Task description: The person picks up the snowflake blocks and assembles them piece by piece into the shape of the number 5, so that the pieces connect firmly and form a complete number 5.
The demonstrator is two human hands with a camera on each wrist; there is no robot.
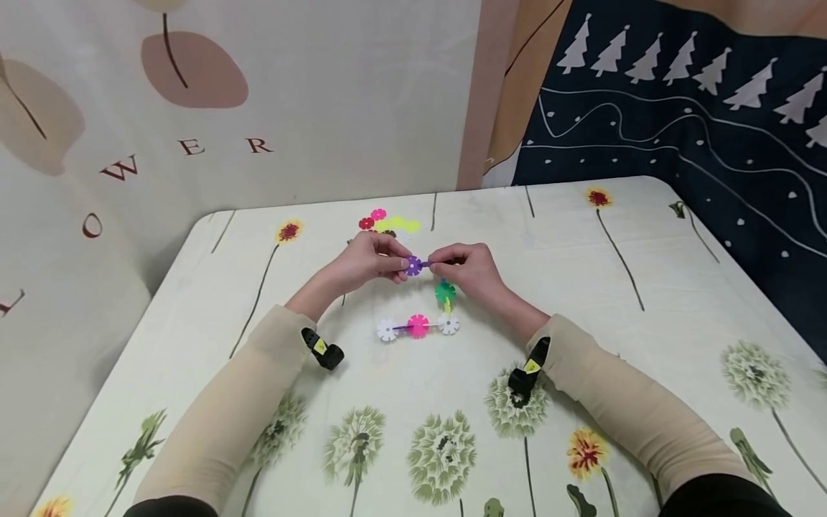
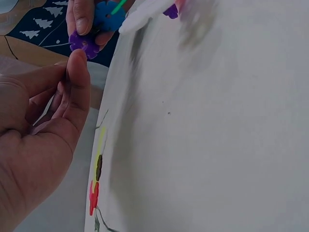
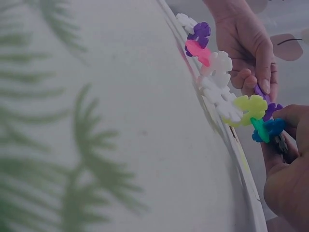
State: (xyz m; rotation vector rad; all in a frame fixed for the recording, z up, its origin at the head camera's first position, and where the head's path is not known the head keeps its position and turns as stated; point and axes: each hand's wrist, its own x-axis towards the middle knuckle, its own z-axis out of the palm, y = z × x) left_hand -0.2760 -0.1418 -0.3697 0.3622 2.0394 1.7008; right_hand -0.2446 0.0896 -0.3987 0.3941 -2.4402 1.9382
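Fingers of the left hand (image 1: 370, 260) pinch a purple disc (image 1: 413, 266); those of the right hand (image 1: 474, 271) pinch the far end of a chain (image 1: 418, 326). The disc lies between the hands, just left of the right fingers. In the head view, the chain runs downward, then turns left over the counter (image 1: 568, 287).

My left hand (image 1: 375, 260): fingers (image 1: 390, 245) bent into a pinch | my right hand (image 1: 473, 271): pinching likewise, near my left | my left arm (image 1: 226, 406) and right arm (image 1: 629, 391): stretched forward, slanting inward
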